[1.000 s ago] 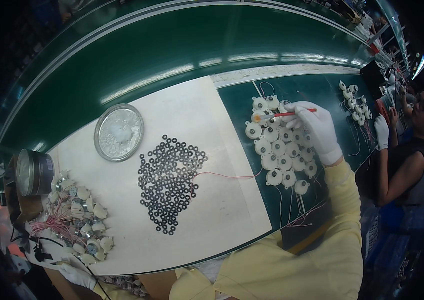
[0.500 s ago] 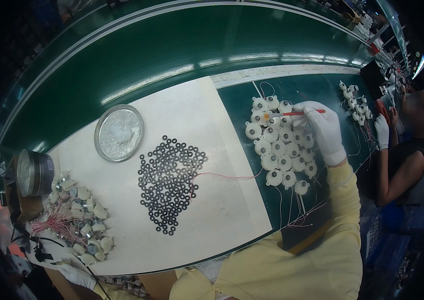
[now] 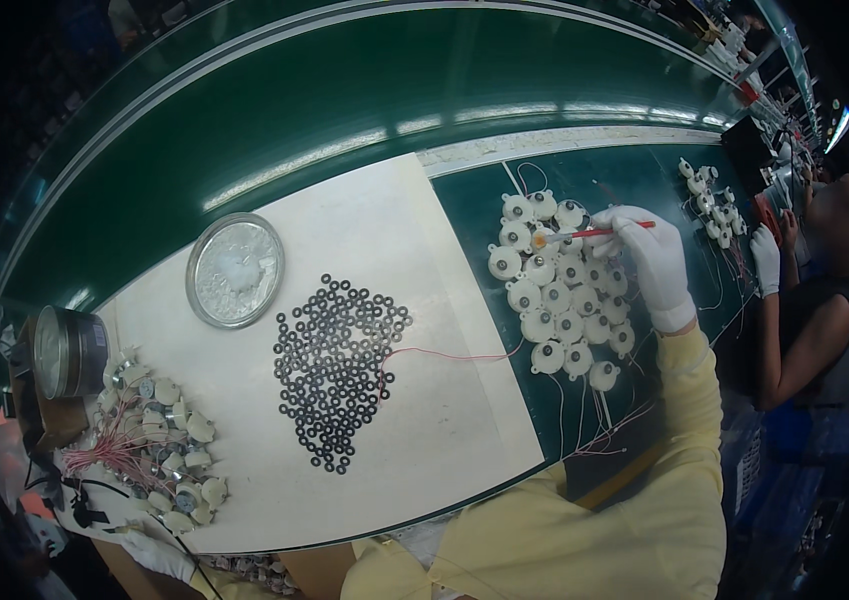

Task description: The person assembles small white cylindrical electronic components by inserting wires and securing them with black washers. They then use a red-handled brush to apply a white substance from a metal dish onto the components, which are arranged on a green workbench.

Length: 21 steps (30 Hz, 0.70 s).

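Fingers of our white-gloved right hand (image 3: 656, 262) are pinched together on a slim red-handled brush (image 3: 594, 234), its pale tip resting on one of the small round white motor housings (image 3: 556, 300) clustered on the dark green mat (image 3: 474, 200) at three o'clock from the white paper sheet (image 3: 424, 420). We judge the step in hand to be dabbing each housing in turn, with the brush now at the cluster's twelve o'clock edge. Moving on would call for lifting the tip clear and setting it on a neighbouring housing without snagging the thin red and white wires (image 3: 604, 430) trailing toward six o'clock. Our left hand (image 3: 149, 550), also gloved in white, lies at the frame's seven o'clock edge beside a heap of wired housings (image 3: 159, 440); whether its fingers are apart, we cannot tell. Small black rubber rings (image 3: 334, 370) and a round silver tin (image 3: 236, 270) sit on the paper untouched.
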### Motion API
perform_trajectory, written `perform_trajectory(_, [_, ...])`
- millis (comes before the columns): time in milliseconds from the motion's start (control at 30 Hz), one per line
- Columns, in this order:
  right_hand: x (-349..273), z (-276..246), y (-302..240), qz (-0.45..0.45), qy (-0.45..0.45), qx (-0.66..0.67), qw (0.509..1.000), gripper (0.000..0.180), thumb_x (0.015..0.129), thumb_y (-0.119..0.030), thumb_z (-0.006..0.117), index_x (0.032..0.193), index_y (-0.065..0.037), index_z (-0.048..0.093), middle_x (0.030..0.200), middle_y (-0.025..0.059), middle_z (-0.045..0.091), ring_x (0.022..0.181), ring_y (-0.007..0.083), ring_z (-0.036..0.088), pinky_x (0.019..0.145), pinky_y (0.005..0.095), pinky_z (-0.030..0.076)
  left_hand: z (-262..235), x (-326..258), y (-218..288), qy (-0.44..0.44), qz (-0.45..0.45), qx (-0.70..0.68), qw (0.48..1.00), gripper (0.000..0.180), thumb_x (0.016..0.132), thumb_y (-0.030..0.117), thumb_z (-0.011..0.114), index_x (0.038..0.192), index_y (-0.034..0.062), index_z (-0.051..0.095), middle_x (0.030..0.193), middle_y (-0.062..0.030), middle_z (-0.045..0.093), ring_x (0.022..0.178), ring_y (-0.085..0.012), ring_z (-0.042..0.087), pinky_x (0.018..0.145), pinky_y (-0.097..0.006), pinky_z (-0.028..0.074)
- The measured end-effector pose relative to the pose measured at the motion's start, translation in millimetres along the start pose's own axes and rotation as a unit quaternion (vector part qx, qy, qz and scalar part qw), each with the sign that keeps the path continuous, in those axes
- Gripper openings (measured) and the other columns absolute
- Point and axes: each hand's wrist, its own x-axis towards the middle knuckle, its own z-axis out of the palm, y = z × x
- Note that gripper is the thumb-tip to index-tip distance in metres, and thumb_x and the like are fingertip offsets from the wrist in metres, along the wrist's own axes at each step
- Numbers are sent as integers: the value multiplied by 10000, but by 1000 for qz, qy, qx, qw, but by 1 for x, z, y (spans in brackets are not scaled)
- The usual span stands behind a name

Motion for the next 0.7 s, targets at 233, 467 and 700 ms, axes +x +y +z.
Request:
perform_trajectory(233, [-4,-5,6,2,17,11,1000,280,984,-128,488,1053,79,665,904,175,715,760,177,667,723,275,518,-12,0,11,1,-21,-108,994,340,1017,144,467,1204,-127,553,1226,-294,591,1100,-375,582,988,-376,451])
perform_trajectory(467, [-7,-9,9,0,23,12,1000,265,984,-113,496,1053,83,662,927,170,708,771,182,675,727,277,530,2,1,2,27,-51,-156,986,415,1022,199,467,1267,-130,529,1229,-280,602,1099,-342,592,987,-354,452])
perform_trajectory(700, [-14,-21,11,-43,64,-2,997,304,1009,-139,476,1065,99,656,900,151,703,758,177,674,715,264,531,10,-1,11,116,-37,-271,955,326,1030,198,456,1085,-98,581,1145,-281,603,1053,-423,567,936,-424,460])
